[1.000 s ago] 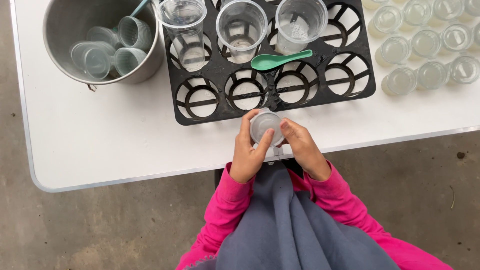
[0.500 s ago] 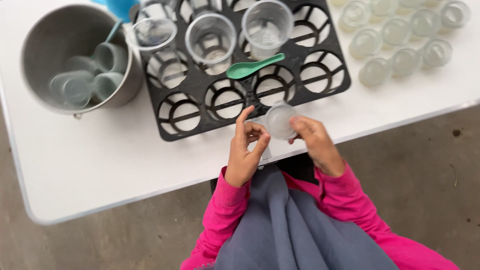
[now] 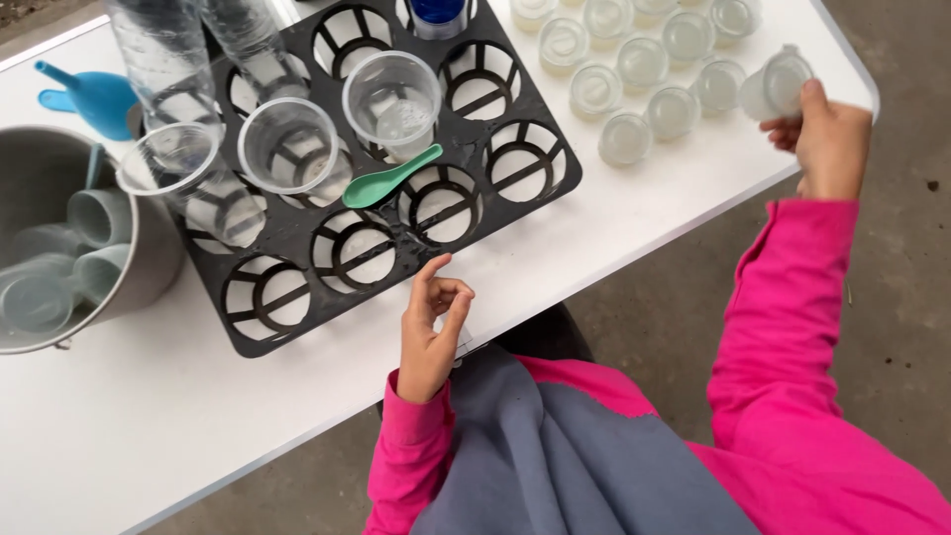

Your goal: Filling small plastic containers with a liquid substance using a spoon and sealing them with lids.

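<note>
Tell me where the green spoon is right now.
In the head view, the green spoon lies across the black tray, left of centre, just below a clear cup and beyond the left hand.

pot (image 3: 149, 267) cut off at left edge | blue-capped bottle (image 3: 438, 15) cut off at top | rt hand (image 3: 827, 139) hides part of small jar (image 3: 778, 87)

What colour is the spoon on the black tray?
The spoon is green; the head view shows it lying across the tray.
</note>
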